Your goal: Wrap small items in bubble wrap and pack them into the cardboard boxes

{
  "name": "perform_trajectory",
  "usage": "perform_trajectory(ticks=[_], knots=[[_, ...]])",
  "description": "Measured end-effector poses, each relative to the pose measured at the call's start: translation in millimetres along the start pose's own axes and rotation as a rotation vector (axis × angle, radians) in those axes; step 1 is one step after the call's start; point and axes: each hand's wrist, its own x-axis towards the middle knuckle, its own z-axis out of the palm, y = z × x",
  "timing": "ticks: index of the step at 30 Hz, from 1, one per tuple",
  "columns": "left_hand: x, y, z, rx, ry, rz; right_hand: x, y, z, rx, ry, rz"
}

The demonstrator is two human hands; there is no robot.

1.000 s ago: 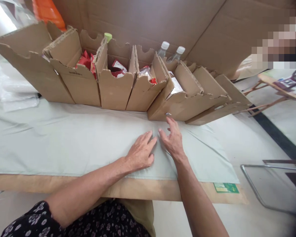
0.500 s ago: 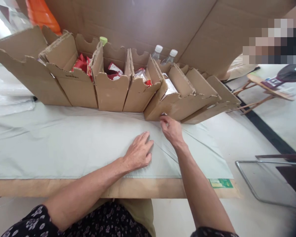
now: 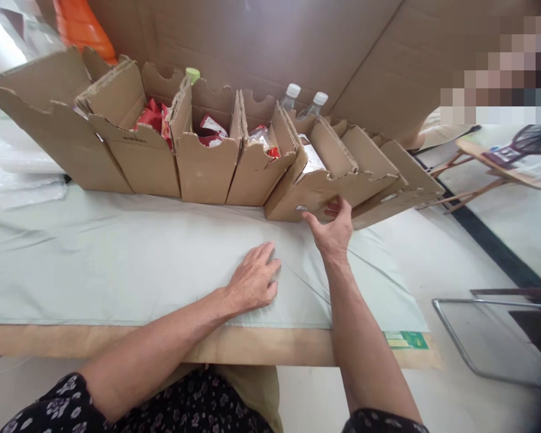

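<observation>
"Well, what were the two hands doing?"

"The right hand (image 3: 333, 231) stood half open before a cardboard box (image 3: 285, 203), thumb and fingers spread apart, and nothing showed in its grasp. Whether its fingertips touched the cardboard could not be told."

"And the left hand (image 3: 253, 279)?"

"It lay palm down on the pale cloth (image 3: 117, 258), loosely open, fingers a little bent, with nothing visible in it."

"Where exactly was that box?"

"Fifth from the left in the row, at the far side of the cloth, straight ahead of the right hand. It bore one small silvery spot (image 3: 301, 208) on its front, just beside the thumb, and one white item (image 3: 312, 157) showed inside."

"How many boxes were there altogether?"

"At least six; the right end overlapped too much for a sure count. Red packaging (image 3: 152, 115) showed in the second, red-and-white packaging (image 3: 213, 128) in the third, clear and red wrappers (image 3: 259, 137) in the fourth."

"And beyond them?"

"Two white-capped bottles (image 3: 290, 100) stood behind the row, one light-green cap (image 3: 192, 74) showed farther left, and one fan (image 3: 538, 143) was well off to the right."
</observation>
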Motion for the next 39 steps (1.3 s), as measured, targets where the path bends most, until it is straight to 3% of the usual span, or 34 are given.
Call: perform_trajectory(ticks=[11, 17, 22, 30, 39], knots=[[0.9, 1.5, -2.8, 0.028, -0.030, -0.007, 0.6, -4.3, 13.8, -0.021, 0.046, 0.055], [1.0, 3.0, -3.8, 0.029, -0.042, 0.000, 2.8, 1.1, 12.1, 0.023, 0.088, -0.044], [0.2, 1.6, -1.5, 0.045, -0.016, 0.007, -6.9, -3.3, 13.3, 0.092, 0.021, -0.013], [0.9, 0.5, -0.1, 0.044, 0.031, 0.020, -1.9, -7.1, 28.3, -0.070, 0.050, 0.066], [1.9, -1.0, 1.8, 0.047, 0.069, 0.022, -4.5, 3.9, 17.8, 0.045, -0.003, -0.027]])
